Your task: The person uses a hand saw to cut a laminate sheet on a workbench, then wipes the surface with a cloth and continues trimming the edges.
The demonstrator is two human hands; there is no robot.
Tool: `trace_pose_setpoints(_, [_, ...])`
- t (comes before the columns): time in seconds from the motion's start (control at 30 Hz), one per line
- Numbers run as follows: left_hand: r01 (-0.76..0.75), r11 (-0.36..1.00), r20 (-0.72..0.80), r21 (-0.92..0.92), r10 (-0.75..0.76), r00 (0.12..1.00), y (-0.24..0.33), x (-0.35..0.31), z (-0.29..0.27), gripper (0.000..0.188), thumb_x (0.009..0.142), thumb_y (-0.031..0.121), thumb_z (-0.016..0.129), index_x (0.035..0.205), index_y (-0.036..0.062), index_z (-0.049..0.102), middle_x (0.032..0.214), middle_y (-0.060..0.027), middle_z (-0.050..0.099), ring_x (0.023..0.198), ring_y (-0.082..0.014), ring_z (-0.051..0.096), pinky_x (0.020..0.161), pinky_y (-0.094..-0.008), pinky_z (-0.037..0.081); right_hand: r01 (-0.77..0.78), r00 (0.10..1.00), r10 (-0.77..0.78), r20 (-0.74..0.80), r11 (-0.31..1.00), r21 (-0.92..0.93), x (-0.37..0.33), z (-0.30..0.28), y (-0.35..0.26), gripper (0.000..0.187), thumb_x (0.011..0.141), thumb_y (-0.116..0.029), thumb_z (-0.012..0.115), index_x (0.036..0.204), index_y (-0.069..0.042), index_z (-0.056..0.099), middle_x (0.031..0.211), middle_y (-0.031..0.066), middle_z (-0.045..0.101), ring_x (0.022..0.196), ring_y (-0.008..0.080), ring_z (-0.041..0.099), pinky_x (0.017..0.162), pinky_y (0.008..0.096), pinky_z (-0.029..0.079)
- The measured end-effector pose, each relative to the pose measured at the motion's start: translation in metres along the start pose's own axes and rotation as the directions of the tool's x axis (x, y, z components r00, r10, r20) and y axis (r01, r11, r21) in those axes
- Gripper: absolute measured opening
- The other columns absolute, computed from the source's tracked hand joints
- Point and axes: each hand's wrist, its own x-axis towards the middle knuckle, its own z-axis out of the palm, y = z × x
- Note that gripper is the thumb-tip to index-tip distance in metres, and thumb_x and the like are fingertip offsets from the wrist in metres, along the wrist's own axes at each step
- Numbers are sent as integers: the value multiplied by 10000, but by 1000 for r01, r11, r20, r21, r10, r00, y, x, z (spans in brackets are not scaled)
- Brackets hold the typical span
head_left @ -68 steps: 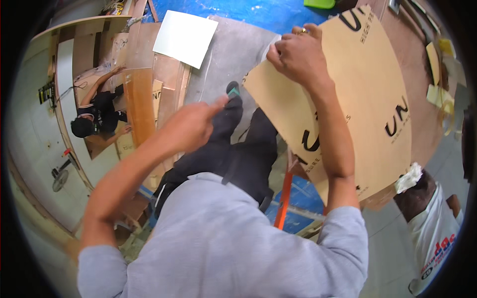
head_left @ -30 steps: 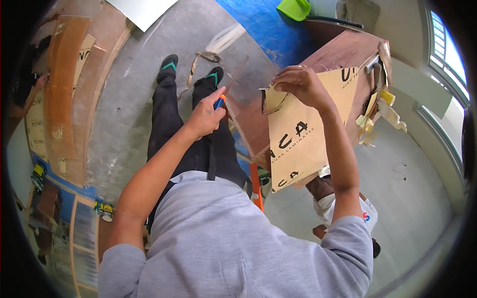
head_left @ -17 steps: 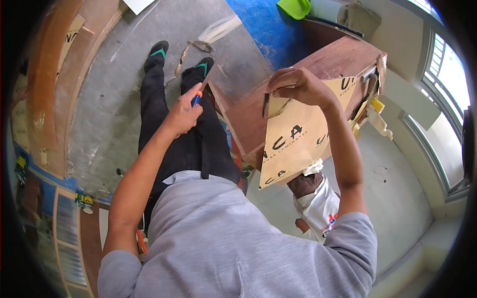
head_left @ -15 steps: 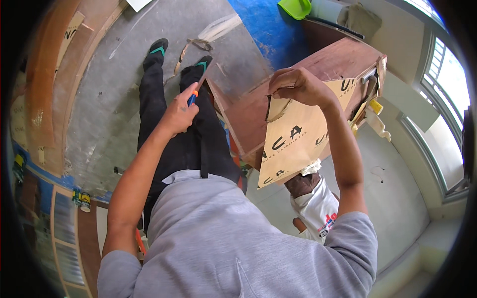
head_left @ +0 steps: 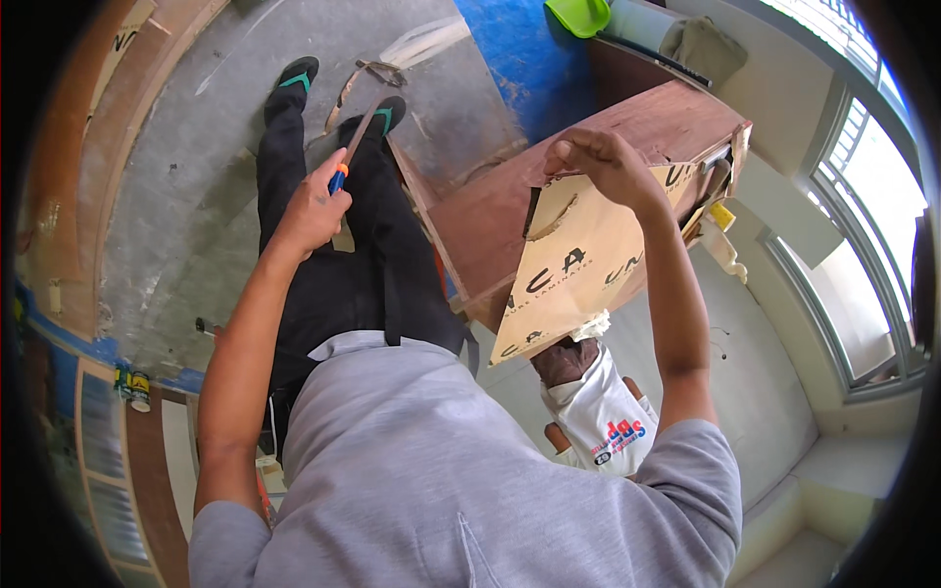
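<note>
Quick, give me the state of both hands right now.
Left hand: closed on a knife with a blue and orange handle.
Right hand: closed on the top edge of a brown paper sheet.

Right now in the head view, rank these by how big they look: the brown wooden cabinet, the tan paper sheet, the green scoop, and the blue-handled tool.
1. Brown wooden cabinet.
2. Tan paper sheet, held by the right hand; it is nearer the camera, so its rank against the cabinet is unsure.
3. Green scoop.
4. Blue-handled tool in the left hand; close to the scoop, unsure.

Two hands: left hand [head_left: 312,208], right hand [head_left: 600,165]; one cardboard sheet [head_left: 573,265]; one knife [head_left: 345,162]; one wooden cabinet [head_left: 588,147].
</note>
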Motion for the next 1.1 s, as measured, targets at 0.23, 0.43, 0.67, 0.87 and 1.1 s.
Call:
trace_pose_setpoints(0.23, [35,996,-4,-78,-36,999,-23,13,-3,715,879,78,546,1579,52,404,766,-20,539,478,-86,470,410,-267,376,229,970,-243,-7,923,-309,-24,2,-3,210,851,15,765,1061,2,763,1019,87,733,919,223,715,806,323,561])
trace_pose_setpoints(0.43, [93,991,-24,-98,-95,995,-29,11,-14,728,855,69,529,1572,38,408,770,-42,554,477,-103,484,408,-286,391,158,986,-166,-36,975,-155,-21,-7,17,160,823,4,795,981,11,772,961,78,736,886,199,711,783,318,552])
trace_pose_setpoints(0.67, [91,995,-98,-38,-94,991,-25,0,-29,744,847,52,517,1580,37,392,768,-47,557,473,-111,487,398,-292,401,193,974,-214,-72,955,-226,-26,-5,14,138,828,27,795,961,2,771,937,68,707,891,147,689,786,300,551])
trace_pose_setpoints(0.87, [73,991,-156,110,-55,986,6,-27,-21,770,876,58,543,1619,104,346,744,-10,546,484,-82,498,398,-259,398,218,964,-254,-84,929,-299,-25,-13,17,101,819,3,781,916,13,758,876,85,699,817,178,687,743,315,542])
trace_pose_setpoints(1.1, [-251,950,9,184,254,967,58,-44,38,570,906,67,597,1472,123,582,778,0,587,516,-95,495,469,-277,431,434,842,-439,-314,897,-90,-11,-57,61,51,923,-89,753,892,-50,741,796,-4,678,720,94,592,668,269,491])
